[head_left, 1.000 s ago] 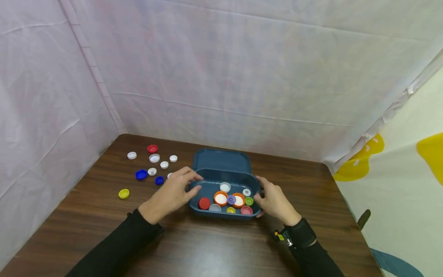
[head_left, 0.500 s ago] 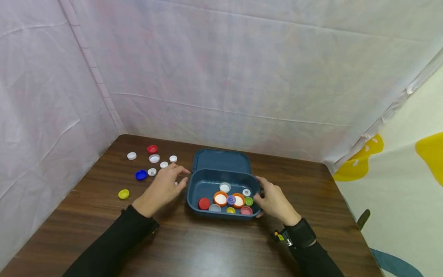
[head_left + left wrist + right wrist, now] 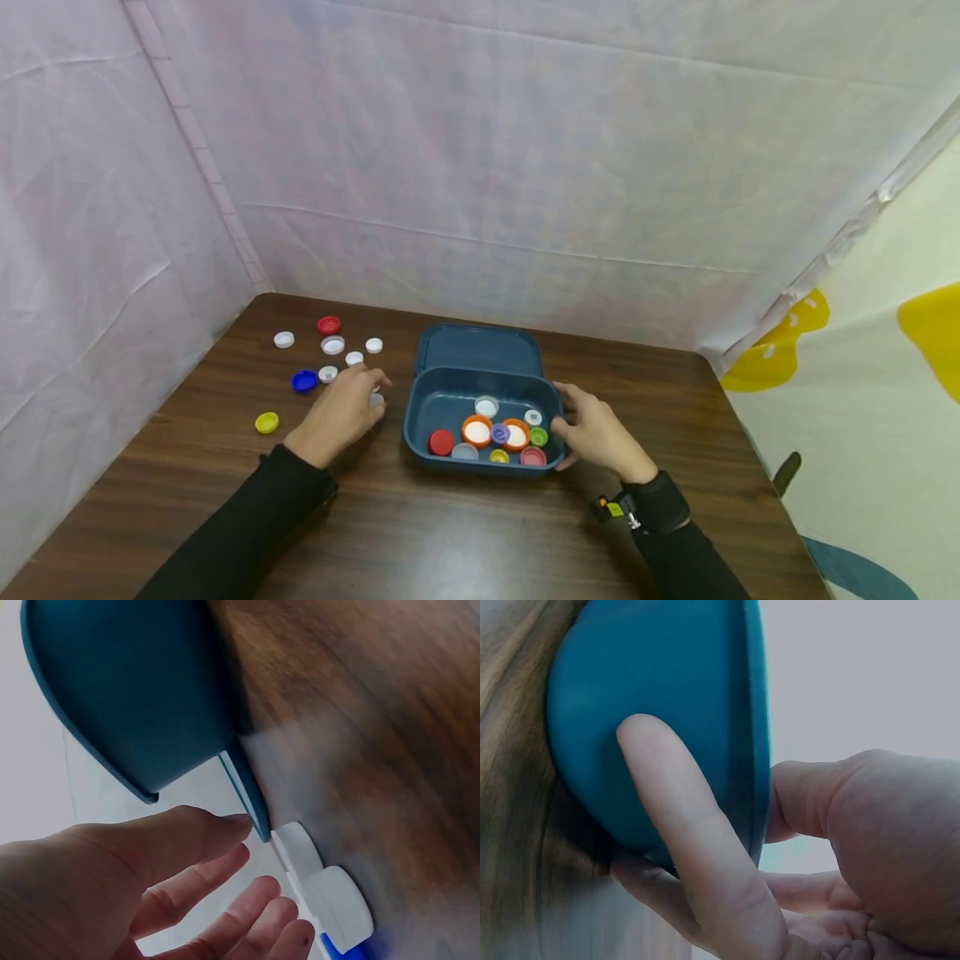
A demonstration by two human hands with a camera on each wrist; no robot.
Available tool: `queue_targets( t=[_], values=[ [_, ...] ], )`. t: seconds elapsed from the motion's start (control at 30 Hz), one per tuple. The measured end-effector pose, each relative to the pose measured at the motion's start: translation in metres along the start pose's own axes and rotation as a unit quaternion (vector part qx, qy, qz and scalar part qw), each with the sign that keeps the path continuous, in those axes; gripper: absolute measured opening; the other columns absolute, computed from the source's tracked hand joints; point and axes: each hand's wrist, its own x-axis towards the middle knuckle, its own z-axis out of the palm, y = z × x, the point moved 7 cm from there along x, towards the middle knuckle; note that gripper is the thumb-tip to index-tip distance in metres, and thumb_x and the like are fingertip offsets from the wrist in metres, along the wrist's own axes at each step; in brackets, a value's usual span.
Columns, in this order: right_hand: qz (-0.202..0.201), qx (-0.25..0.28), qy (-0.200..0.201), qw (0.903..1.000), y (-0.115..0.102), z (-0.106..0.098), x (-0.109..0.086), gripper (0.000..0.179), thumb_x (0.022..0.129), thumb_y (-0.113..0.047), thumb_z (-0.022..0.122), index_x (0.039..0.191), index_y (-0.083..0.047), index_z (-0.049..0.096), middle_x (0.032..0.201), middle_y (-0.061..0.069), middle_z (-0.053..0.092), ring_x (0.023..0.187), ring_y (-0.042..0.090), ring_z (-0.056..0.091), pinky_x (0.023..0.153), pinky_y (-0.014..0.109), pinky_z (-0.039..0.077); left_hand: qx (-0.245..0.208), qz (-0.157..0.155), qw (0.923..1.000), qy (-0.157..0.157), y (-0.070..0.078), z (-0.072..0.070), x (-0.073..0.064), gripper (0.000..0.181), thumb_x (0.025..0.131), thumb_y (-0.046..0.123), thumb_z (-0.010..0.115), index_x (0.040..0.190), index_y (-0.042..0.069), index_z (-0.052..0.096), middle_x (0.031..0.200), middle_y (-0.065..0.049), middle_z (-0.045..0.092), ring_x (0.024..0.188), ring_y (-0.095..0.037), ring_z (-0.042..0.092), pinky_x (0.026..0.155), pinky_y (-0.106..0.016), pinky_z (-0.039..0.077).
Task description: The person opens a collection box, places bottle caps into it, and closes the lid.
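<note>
Two white caps lie close together on the table near the left hand, its fingers loosely bent with nothing visibly held, so a hasty pinch might scatter them, while the right hand, gripping the rim of the blue box between the hands, could jostle its contents by tugging.

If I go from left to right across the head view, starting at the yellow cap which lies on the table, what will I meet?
Yellow cap on the table → left hand → dark blue box → right hand, holding the box's right side → first yellow patch on the hanging sheet.
</note>
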Motion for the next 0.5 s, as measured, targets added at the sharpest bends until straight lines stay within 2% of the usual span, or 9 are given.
queue_targets(
  t=[0.13, 0.33, 0.5],
  values=[
    [0.006, 0.017, -0.013, 0.9998, 0.0015, -0.0015, 0.0003, 0.069, 0.112, -0.003, 0.063, 0.178, -0.003, 0.041, 0.166, 0.034, 0.062, 0.122, 0.039, 0.081, 0.066, 0.051, 0.072, 0.009, 0.001, 1.0, -0.003, -0.003, 0.0018, 0.0001, 0.029, 0.1, 0.005, 0.087, 0.128, -0.001, 0.083, 0.127, -0.026, 0.078, 0.12, -0.042, 0.075, 0.108, -0.062, 0.066],
    [0.008, 0.04, -0.033, 0.9986, 0.0022, -0.0026, -0.0001, 0.068, 0.113, -0.003, 0.063, 0.177, 0.0, 0.041, 0.166, 0.037, 0.06, 0.107, 0.034, 0.085, 0.069, 0.053, 0.073, 0.01, 0.012, 0.9999, 0.006, -0.0053, 0.0028, 0.0003, 0.026, 0.098, 0.001, 0.087, 0.123, -0.002, 0.084, 0.121, -0.025, 0.078, 0.114, -0.04, 0.075, 0.104, -0.059, 0.066],
    [0.011, 0.059, -0.041, 0.9973, 0.0052, -0.0045, 0.0008, 0.067, 0.114, -0.002, 0.063, 0.177, 0.001, 0.041, 0.166, 0.037, 0.06, 0.107, 0.034, 0.084, 0.071, 0.054, 0.073, 0.011, 0.021, 0.9997, 0.009, -0.0052, 0.002, 0.0015, 0.024, 0.096, 0.0, 0.089, 0.119, -0.003, 0.084, 0.117, -0.025, 0.077, 0.109, -0.038, 0.075, 0.099, -0.057, 0.067]
  ],
)
